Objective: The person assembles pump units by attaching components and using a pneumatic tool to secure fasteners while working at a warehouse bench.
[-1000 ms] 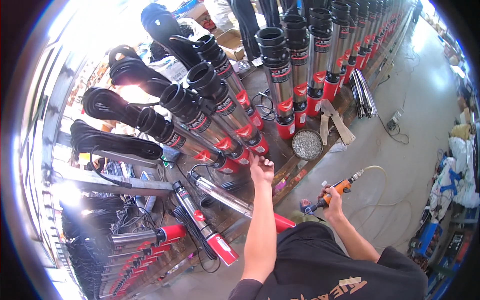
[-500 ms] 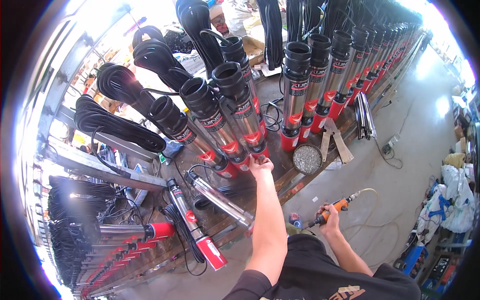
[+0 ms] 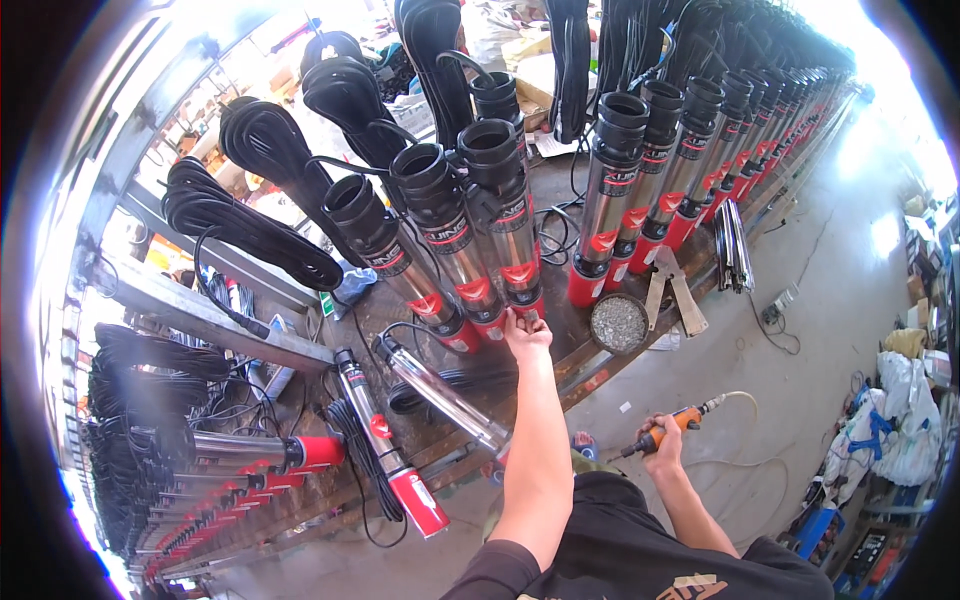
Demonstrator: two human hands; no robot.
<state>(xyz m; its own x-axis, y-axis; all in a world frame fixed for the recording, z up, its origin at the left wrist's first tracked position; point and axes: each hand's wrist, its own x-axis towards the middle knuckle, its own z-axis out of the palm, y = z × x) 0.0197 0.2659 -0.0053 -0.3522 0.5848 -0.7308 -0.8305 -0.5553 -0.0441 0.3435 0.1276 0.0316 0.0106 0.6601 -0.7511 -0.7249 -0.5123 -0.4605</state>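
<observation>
The left grip (image 3: 530,334) has curled fingers against the red base of a steel pump (image 3: 512,238) just beyond it; whether they pinch anything cannot be told. Two more pumps (image 3: 462,253) crowd its left, while a bowl (image 3: 618,352) of metal bits (image 3: 617,322) sits right of it. The right grip (image 3: 664,448) clasps an orange power tool (image 3: 686,417), a pale hose (image 3: 740,393) curving off to its right.

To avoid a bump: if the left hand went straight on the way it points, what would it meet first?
Probably the red base of the pump just ahead of the left hand; they overlap in view, so any gap is unclear.
</observation>
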